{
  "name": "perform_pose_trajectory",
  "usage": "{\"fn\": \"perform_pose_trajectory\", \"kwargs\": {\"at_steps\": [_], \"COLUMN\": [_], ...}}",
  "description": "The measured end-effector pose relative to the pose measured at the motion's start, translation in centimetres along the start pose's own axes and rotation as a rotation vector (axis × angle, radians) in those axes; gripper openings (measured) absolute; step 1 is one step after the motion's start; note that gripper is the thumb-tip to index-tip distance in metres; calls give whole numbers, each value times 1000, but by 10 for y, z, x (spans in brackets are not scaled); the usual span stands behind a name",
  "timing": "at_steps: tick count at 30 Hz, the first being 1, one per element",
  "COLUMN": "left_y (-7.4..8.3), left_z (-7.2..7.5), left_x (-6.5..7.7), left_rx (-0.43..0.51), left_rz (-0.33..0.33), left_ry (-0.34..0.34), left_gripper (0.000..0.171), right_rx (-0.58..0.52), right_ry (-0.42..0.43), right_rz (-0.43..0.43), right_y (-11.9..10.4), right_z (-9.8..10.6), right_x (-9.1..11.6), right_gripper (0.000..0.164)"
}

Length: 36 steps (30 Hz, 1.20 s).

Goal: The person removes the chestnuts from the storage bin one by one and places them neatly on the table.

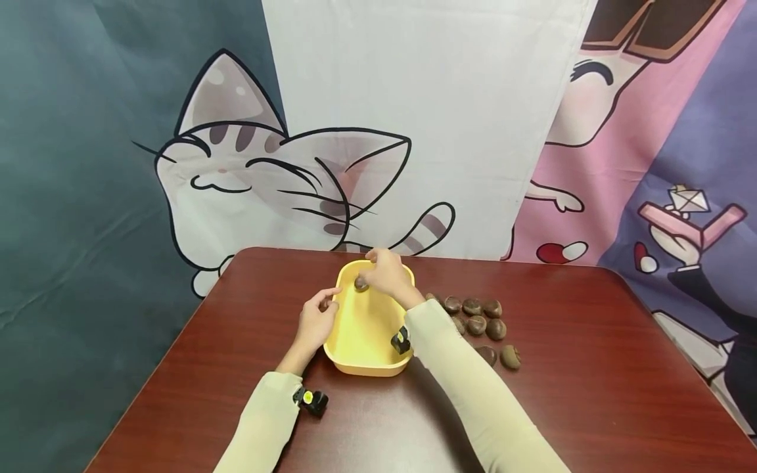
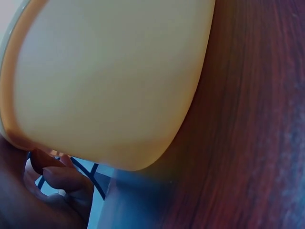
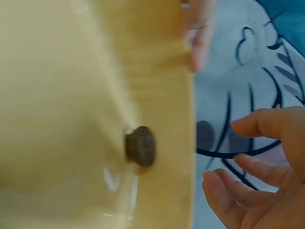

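My left hand (image 1: pixel 316 318) is at the left rim of the deep yellow tray (image 1: pixel 369 370), its thumb and fingers pinching the edge. In the left wrist view, curled fingers (image 2: pixel 66 179) show just past the tray's wall. Over the tray's far end hangs my right hand (image 1: pixel 387 272), fingers loosely bent and spread. Below it a dark brown, mushroom-like piece (image 1: pixel 361 284) is inside the tray by the far wall. The right wrist view shows that same piece (image 3: pixel 141 146), blurred and apart from the spread right fingers (image 3: pixel 274 126).
Several brown rounded pieces (image 1: pixel 476 324) lie in rows to the tray's right, partly hidden by the right sleeve. One paler piece (image 1: pixel 510 357) sits at their near end. The dark red wooden table (image 1: pixel 591 394) ends before a printed cloth backdrop (image 1: pixel 473 131).
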<state>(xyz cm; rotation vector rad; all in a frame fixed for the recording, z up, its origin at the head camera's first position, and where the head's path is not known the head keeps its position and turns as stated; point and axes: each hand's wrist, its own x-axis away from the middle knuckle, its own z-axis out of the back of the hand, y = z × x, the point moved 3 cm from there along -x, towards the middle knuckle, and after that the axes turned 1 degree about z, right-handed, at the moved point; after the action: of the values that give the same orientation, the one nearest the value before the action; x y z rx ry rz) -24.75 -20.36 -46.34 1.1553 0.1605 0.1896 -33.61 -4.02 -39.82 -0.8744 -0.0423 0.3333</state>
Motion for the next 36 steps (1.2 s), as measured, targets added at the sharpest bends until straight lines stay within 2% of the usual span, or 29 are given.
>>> {"fn": "perform_pose_trajectory", "kwargs": {"at_steps": [4, 11, 15, 16, 18, 21, 30, 36], "left_y": [-1, 1, 1, 1, 0, -3, -3, -3], "left_z": [0, 1, 0, 0, 0, -1, -1, -1], "left_x": [1, -1, -3, -3, -3, -2, -2, -1], "left_rx": [6, 13, 18, 22, 30, 36, 31, 35], "left_rz": [5, 1, -5, -5, -5, 1, -11, -6], "left_ry": [0, 6, 2, 2, 3, 1, 4, 0], "left_gripper": [33, 32, 31, 31, 31, 32, 31, 31], "right_rx": [11, 26, 31, 40, 55, 83, 134, 155], "right_ry": [0, -17, -39, -41, -61, -71, -95, -121], "right_rz": [-46, -113, -143, -140, -135, -120, -106, -81], "right_y": [9, 14, 16, 17, 19, 21, 17, 17], "right_z": [-13, -28, -36, -38, -44, -51, -58, -62], "right_x": [-4, -12, -16, -17, -19, -20, -19, -19], "right_gripper": [50, 49, 18, 16, 30, 38, 26, 37]}}
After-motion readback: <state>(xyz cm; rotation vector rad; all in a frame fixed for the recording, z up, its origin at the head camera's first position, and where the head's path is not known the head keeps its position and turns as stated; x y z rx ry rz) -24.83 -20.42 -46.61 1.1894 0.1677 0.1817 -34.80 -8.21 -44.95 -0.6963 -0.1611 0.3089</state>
